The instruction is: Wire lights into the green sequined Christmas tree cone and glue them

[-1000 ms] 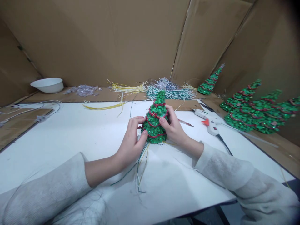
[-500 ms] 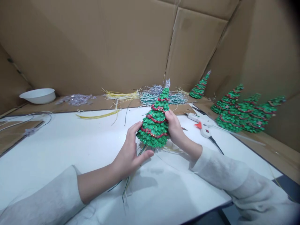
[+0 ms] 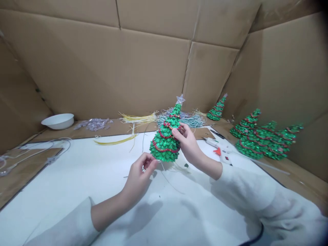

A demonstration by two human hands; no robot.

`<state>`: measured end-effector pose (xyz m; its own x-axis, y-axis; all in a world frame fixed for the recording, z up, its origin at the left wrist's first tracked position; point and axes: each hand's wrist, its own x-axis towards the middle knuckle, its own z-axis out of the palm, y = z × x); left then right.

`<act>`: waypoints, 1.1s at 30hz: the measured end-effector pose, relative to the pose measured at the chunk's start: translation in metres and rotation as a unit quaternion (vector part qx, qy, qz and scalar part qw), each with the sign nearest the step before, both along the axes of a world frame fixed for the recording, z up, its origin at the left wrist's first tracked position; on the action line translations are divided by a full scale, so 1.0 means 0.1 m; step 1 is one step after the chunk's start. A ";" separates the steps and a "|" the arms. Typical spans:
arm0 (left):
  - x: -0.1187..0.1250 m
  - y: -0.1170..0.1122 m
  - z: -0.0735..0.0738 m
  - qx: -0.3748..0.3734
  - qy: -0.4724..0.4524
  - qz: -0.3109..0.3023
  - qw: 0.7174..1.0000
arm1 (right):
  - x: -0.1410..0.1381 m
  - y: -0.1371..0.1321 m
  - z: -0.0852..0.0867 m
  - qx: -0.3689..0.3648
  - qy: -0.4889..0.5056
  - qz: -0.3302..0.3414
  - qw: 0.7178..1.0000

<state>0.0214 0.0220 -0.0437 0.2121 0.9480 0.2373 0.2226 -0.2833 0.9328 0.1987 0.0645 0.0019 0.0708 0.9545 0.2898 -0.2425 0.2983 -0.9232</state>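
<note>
A small glittery green Christmas tree [image 3: 166, 147] with red garlands and a clear star [image 3: 180, 99] on its tip is held a little tilted above the white work surface. My right hand [image 3: 188, 141] grips its right side, thumb toward me and fingers partly behind it. At the lower left rim of the tree, my left hand [image 3: 142, 171] is closed in a pinch; what lies between its fingertips is hidden. A thin pale wire [image 3: 169, 179] trails below the base. The tip of a dark wire [image 3: 125, 176] shows left of my left hand.
Several similar trees [image 3: 256, 143] stand at the right, and another tree [image 3: 217, 108] at the back. A white glue gun [image 3: 212, 143] lies right of my hand. Bundled wires [image 3: 139, 118], clear plastic pieces [image 3: 93, 124] and a white bowl [image 3: 58, 121] line the cardboard wall.
My left hand has gone from spread fingers beside the tree to a pinch at its base. The right hand's grip has shifted, and the star now faces me. The camera view has tilted up.
</note>
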 end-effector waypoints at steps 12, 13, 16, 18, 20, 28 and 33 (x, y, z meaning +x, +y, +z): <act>-0.36 0.18 0.45 -0.039 -0.131 0.073 0.988 | -0.59 0.38 0.31 -0.030 0.105 0.070 0.992; -0.43 0.21 0.46 -0.033 -0.121 0.081 0.989 | -0.60 0.41 0.34 -0.031 0.086 0.092 0.992; -0.65 0.27 0.51 -0.003 -0.053 0.102 0.993 | -0.58 0.49 0.41 -0.047 0.011 0.186 0.981; -0.78 0.29 0.56 0.006 -0.016 0.123 0.992 | -0.57 0.54 0.42 -0.064 -0.031 0.227 0.971; -0.88 0.30 0.63 0.006 -0.005 0.134 0.991 | -0.59 0.57 0.41 -0.082 -0.053 0.242 0.965; -1.04 0.12 0.58 0.058 0.027 0.296 0.953 | -0.87 0.57 0.29 -0.136 -0.023 0.243 0.960; -1.00 -0.05 0.45 0.027 0.017 0.214 0.976 | -0.97 0.53 0.20 -0.152 0.004 0.237 0.960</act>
<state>-0.0783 0.0173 0.0016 -0.1927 0.9375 0.2897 0.3617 -0.2066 0.9091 0.1021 0.1174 0.0223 -0.3904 0.9206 -0.0057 -0.2922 -0.1298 -0.9475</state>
